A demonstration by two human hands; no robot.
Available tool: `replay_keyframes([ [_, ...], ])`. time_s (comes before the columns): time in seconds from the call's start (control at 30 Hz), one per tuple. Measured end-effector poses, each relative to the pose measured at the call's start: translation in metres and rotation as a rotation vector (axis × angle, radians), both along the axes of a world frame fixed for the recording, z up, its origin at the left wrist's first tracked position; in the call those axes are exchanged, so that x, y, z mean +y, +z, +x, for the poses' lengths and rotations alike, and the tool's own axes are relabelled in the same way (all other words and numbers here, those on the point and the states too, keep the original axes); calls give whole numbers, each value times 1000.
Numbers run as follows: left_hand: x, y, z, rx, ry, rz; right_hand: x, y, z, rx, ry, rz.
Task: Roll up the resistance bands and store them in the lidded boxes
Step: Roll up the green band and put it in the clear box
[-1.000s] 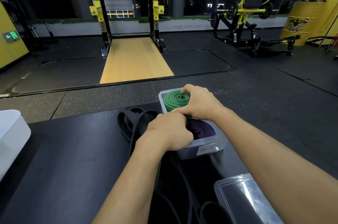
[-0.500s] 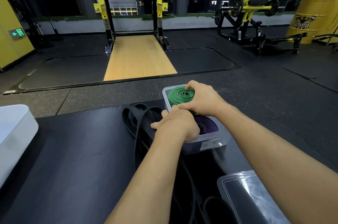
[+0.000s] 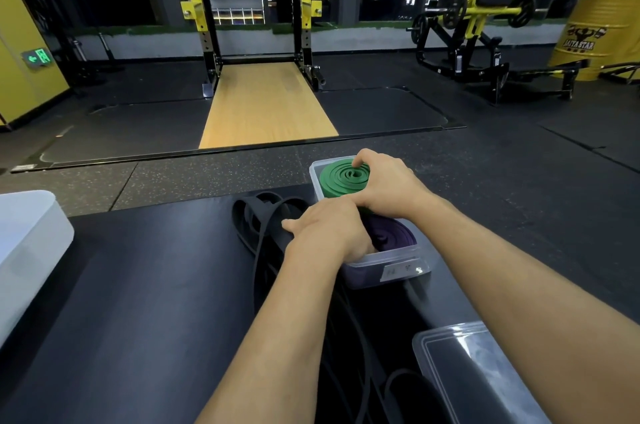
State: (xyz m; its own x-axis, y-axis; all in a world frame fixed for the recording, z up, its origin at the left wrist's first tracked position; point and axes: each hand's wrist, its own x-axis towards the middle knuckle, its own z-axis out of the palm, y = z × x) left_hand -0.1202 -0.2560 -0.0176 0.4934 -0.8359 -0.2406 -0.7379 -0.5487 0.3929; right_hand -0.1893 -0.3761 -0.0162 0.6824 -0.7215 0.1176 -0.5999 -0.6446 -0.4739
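Observation:
A clear plastic box (image 3: 398,262) stands on the black mat. A rolled green band (image 3: 341,177) fills its far end and a rolled purple band (image 3: 393,236) lies in its near end. My right hand (image 3: 388,186) lies over the green roll, fingers curled round its far side. My left hand (image 3: 332,229) is at the box's left edge, its fingers curled down into the box against the purple roll with the fingertips hidden. Loose black bands (image 3: 263,215) lie tangled just left of the box and run toward me under my left forearm.
A clear lid (image 3: 467,371) lies at the near right on the mat. A white lidded box (image 3: 27,250) sits at the far left edge. Beyond the mat are gym flooring, a squat rack with a wooden platform (image 3: 263,104) and a yellow machine (image 3: 485,25).
Both hands stay on the box; my left hand has slid a little further over its edge onto the purple roll. The green roll sits slightly lower in the box.

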Motion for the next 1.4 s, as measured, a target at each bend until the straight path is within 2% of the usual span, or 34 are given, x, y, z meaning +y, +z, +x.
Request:
replay_keyframes([
  [0.53,-1,-13,5,58,-25,-100,-1,-10,8,25,-44,-58],
  [0.83,-1,-13,5,-22,-42,-126,-1,-11,7,37,-36,-2],
  [1.07,2,-11,-4,-52,-34,-183,-5,-13,5,121,-44,110],
  [1.4,-1,-11,-7,-128,3,-93,-10,-15,11,185,-45,165],
])
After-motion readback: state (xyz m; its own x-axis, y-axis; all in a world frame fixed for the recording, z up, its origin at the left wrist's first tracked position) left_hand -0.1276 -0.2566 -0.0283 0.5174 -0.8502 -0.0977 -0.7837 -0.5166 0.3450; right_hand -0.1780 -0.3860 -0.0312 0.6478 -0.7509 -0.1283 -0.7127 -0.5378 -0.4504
